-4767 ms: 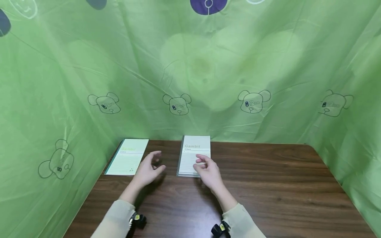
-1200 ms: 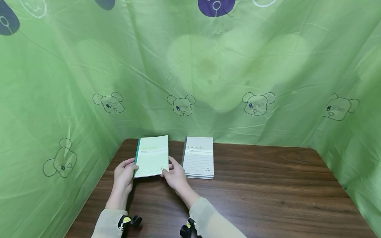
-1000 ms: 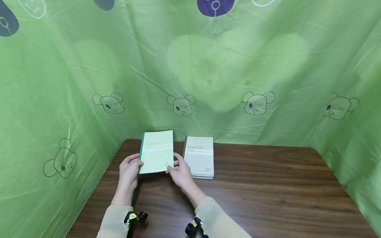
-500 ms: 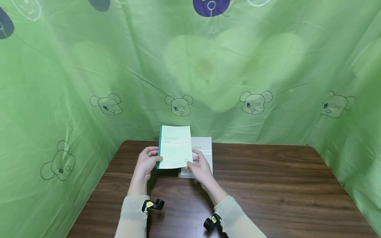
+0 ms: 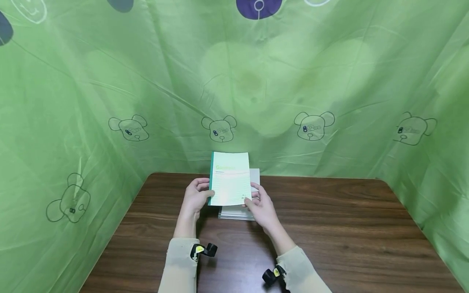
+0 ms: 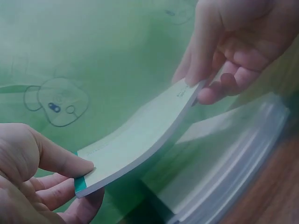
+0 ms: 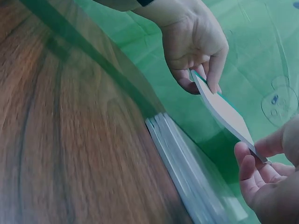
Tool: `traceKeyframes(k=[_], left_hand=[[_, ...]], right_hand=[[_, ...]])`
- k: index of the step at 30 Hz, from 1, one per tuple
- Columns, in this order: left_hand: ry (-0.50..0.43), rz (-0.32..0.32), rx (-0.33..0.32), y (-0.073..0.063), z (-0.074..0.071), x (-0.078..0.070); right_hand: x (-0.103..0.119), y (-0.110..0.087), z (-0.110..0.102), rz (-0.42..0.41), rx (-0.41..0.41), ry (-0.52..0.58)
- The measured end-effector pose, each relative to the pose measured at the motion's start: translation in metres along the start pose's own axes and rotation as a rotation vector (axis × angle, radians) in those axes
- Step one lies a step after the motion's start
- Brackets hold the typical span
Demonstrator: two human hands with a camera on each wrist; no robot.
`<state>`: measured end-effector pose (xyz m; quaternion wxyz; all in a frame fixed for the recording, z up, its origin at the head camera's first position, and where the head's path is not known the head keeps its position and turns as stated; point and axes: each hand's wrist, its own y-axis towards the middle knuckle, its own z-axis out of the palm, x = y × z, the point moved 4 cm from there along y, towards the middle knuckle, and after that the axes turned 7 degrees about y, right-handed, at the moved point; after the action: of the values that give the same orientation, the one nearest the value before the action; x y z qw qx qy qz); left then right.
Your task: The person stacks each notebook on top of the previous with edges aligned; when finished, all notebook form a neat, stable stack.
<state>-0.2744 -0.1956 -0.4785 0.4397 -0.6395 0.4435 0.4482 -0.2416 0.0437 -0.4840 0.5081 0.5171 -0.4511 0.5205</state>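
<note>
A pale green notebook (image 5: pixel 230 179) with a teal spine hangs in the air between both hands. My left hand (image 5: pixel 196 197) pinches its spine edge near the lower corner, thumb on the cover and fingers beneath. The opposite edge is pinched by my right hand (image 5: pixel 261 205), thumb on top. Both wrist views show the notebook (image 6: pixel 140 130) sagging a little in the middle. Below it lies a stack of grey-white notebooks (image 5: pixel 236 213), mostly hidden in the head view. From the right wrist view the stack (image 7: pixel 180 163) shows several layers, with a gap under the held notebook.
The dark wooden table (image 5: pixel 329 228) carries the stack near its back edge. A green curtain (image 5: pixel 278 81) printed with bear heads hangs behind and along the sides. Each wrist wears a small black camera, such as the left wrist camera (image 5: pixel 203 250).
The green notebook lay flat at the table's left; both hands took hold of it, lifted it, and carried it rightward until it overlaps the stack in the head view.
</note>
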Motion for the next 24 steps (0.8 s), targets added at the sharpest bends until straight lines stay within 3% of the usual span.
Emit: traceKeyframes(k=[12, 24], left_hand=[[0.062, 0.029, 0.062, 0.001, 0.025, 0.008], [0.098, 0.001, 0.089, 0.005, 0.035, 0.023]], right_hand=[[-0.019, -0.002, -0.028, 0.034, -0.032, 0.045], [-0.032, -0.002, -0.041, 0.089, -0.047, 0.056]])
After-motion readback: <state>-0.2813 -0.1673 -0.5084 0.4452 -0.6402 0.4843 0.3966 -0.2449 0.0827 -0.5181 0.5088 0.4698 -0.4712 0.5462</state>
